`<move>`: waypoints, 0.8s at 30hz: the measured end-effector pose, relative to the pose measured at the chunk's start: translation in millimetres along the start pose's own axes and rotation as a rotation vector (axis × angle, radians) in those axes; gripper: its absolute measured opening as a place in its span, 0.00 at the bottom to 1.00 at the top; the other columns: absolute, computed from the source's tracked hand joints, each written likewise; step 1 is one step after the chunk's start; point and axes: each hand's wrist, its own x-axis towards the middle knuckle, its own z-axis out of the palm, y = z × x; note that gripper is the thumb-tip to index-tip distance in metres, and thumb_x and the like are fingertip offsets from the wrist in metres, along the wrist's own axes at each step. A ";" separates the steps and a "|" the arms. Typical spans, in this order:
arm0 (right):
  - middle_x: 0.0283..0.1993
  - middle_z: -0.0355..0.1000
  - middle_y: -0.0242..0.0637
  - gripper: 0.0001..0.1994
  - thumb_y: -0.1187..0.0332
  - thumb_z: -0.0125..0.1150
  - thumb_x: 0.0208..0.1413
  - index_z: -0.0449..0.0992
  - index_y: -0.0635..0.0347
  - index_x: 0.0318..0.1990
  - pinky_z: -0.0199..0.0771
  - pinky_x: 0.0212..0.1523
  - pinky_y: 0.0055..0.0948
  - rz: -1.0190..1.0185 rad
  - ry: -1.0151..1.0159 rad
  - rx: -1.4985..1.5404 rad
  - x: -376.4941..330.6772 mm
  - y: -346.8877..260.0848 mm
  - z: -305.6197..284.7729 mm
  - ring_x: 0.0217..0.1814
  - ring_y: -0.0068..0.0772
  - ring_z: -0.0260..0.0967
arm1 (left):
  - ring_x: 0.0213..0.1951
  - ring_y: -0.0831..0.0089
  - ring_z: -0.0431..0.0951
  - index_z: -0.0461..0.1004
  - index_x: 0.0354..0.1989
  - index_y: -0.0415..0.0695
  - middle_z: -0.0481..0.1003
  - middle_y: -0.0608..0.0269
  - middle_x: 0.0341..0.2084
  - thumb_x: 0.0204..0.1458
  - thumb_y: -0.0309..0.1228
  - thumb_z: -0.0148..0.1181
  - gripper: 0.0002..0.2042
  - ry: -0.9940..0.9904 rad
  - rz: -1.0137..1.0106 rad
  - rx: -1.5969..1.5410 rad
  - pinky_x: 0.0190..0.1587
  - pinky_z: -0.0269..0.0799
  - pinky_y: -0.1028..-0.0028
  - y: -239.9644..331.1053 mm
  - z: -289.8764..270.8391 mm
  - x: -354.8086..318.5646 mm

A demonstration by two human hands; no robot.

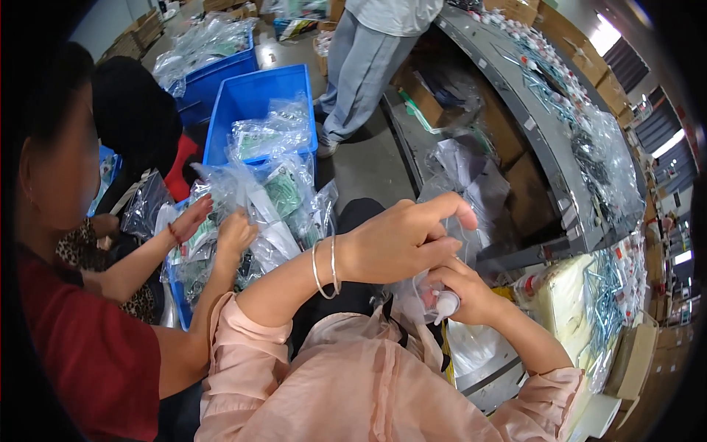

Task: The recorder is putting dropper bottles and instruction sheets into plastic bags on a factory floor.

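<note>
In front of my chest, my right hand (468, 296) is curled around a small clear plastic bag (411, 300). A white nozzle-tipped cap (445, 304) and something red show at that bag, under my fingers. Just above, my left hand (409, 239), with two bangles at its wrist, crosses over and meets the right fingertips. Its fingers are bent inward and its index finger is hooked; what they hold, if anything, is hidden. Crumpled clear plastic (464, 173) lies beyond both hands.
Left, a co-worker's hands (234, 234) handle bagged items over blue bins (259, 79). Another person (368, 66) stands ahead. A grey metal workbench (508, 88) on the right carries red-and-white capped pieces and blue sticks (605, 295). Cardboard boxes (633, 353) stand at far right.
</note>
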 end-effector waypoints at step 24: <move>0.44 0.67 0.38 0.19 0.80 0.62 0.34 0.70 0.62 0.40 0.65 0.49 0.33 0.331 -0.363 0.056 12.0 -1.4 -42.9 0.49 0.41 0.65 | 0.16 0.57 0.70 0.65 0.39 0.43 0.66 0.56 0.09 0.48 0.23 0.51 0.09 0.031 0.203 0.440 0.20 0.63 0.66 3.0 -11.0 18.7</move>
